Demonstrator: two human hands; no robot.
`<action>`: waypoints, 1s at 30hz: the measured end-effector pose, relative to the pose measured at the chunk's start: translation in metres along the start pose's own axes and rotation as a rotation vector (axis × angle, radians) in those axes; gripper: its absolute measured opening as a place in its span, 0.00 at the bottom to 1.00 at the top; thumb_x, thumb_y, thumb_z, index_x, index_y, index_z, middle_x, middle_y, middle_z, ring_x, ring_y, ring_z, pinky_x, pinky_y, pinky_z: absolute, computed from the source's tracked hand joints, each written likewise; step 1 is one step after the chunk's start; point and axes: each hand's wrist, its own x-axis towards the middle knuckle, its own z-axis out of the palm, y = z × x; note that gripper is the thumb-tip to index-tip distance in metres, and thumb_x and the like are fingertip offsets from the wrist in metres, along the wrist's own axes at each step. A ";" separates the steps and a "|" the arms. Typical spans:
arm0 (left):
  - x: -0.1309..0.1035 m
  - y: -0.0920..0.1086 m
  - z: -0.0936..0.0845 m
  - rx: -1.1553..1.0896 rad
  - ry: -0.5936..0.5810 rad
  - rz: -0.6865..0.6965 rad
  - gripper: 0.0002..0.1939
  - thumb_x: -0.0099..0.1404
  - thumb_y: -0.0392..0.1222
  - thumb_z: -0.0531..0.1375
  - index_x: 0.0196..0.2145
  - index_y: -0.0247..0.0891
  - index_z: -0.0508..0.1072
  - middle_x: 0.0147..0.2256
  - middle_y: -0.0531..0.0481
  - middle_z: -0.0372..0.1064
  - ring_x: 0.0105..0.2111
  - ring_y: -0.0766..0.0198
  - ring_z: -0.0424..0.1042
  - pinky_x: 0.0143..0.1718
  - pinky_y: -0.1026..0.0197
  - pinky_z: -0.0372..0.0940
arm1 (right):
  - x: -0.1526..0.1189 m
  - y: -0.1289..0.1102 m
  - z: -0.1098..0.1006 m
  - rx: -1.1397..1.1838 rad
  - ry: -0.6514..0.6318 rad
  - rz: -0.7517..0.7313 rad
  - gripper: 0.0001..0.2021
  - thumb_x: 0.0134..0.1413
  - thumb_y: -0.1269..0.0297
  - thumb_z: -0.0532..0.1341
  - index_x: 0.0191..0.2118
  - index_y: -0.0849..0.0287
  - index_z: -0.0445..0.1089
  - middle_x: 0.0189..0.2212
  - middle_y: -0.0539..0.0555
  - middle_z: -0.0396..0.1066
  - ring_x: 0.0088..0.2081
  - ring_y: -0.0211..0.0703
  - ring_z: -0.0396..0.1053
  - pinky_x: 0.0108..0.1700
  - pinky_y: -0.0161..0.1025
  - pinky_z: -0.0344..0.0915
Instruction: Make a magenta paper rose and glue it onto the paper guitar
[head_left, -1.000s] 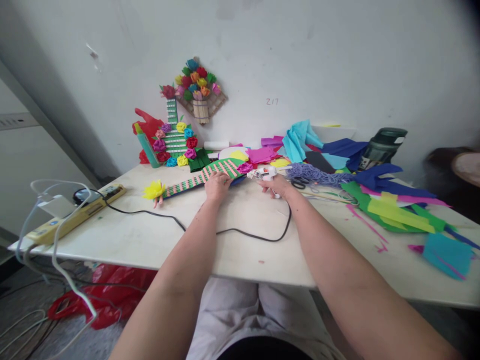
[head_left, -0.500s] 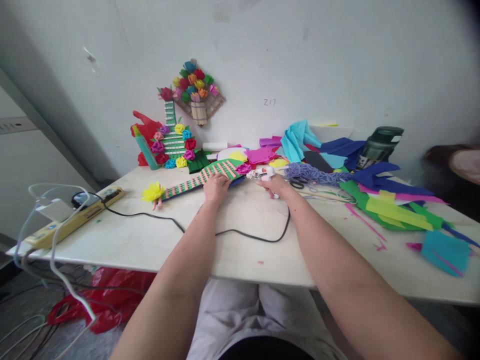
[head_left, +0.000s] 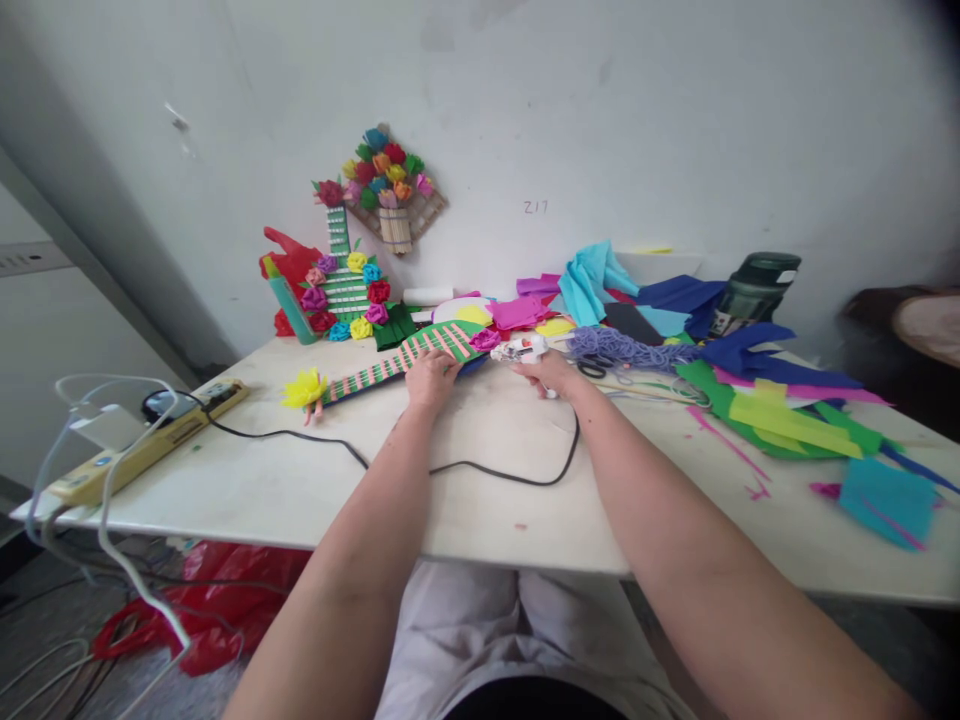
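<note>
My left hand is closed on the body of a green guitar-shaped craft piece, which is striped with pale pink sticks and lies slantwise on the table. A yellow paper flower sits at its narrow left end. A magenta paper flower is at its wide right end. In my right hand is a white glue gun, its nozzle pointing left close beside the magenta flower. The fingertips of my left hand are partly hidden. Whether glue is coming out cannot be made out.
A black cord loops across the table toward a power strip on the left. Purple yarn, scissors and coloured paper lie right. A dark bottle and a flowered green craft piece stand behind.
My hands, the glue gun and the craft piece hold almost the same positions. Only the camera view has shifted very slightly.
</note>
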 end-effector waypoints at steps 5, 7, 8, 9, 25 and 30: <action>-0.002 -0.003 0.001 0.002 -0.006 0.031 0.07 0.61 0.43 0.61 0.28 0.43 0.78 0.38 0.47 0.76 0.42 0.54 0.69 0.34 0.58 0.64 | -0.006 -0.004 -0.002 0.090 -0.045 0.013 0.14 0.43 0.60 0.68 0.25 0.61 0.63 0.11 0.43 0.60 0.12 0.29 0.53 0.12 0.30 0.54; -0.004 -0.004 0.001 -0.002 -0.003 0.060 0.07 0.60 0.44 0.61 0.29 0.43 0.78 0.38 0.47 0.75 0.43 0.54 0.69 0.36 0.58 0.64 | -0.007 -0.004 -0.002 0.108 -0.056 0.012 0.14 0.43 0.60 0.68 0.25 0.61 0.63 0.11 0.44 0.60 0.12 0.29 0.53 0.12 0.29 0.54; -0.005 -0.003 0.000 -0.005 0.006 0.069 0.07 0.59 0.44 0.61 0.29 0.42 0.78 0.37 0.46 0.75 0.43 0.54 0.68 0.36 0.58 0.64 | -0.007 -0.004 -0.002 0.116 -0.059 0.013 0.14 0.42 0.60 0.68 0.25 0.61 0.63 0.11 0.44 0.60 0.12 0.28 0.53 0.12 0.29 0.53; -0.005 -0.002 -0.001 -0.011 0.020 0.075 0.07 0.59 0.44 0.61 0.29 0.42 0.78 0.37 0.46 0.75 0.44 0.53 0.68 0.36 0.58 0.64 | -0.007 -0.004 -0.002 0.121 -0.061 0.015 0.14 0.42 0.60 0.68 0.25 0.61 0.63 0.11 0.44 0.60 0.12 0.28 0.53 0.12 0.29 0.53; -0.005 0.049 -0.010 -1.451 -0.364 -1.092 0.15 0.67 0.45 0.54 0.39 0.29 0.72 0.24 0.44 0.70 0.25 0.64 0.73 0.26 0.67 0.70 | -0.007 -0.006 0.003 0.152 -0.051 -0.065 0.11 0.44 0.64 0.66 0.24 0.61 0.62 0.11 0.44 0.59 0.11 0.29 0.53 0.11 0.29 0.52; 0.000 0.045 -0.011 -1.521 -0.361 -1.279 0.22 0.68 0.45 0.52 0.52 0.23 0.63 0.34 0.36 0.71 0.30 0.59 0.76 0.24 0.67 0.71 | -0.005 -0.005 0.005 0.117 -0.031 -0.070 0.11 0.43 0.64 0.66 0.22 0.61 0.63 0.11 0.44 0.60 0.10 0.29 0.53 0.11 0.30 0.52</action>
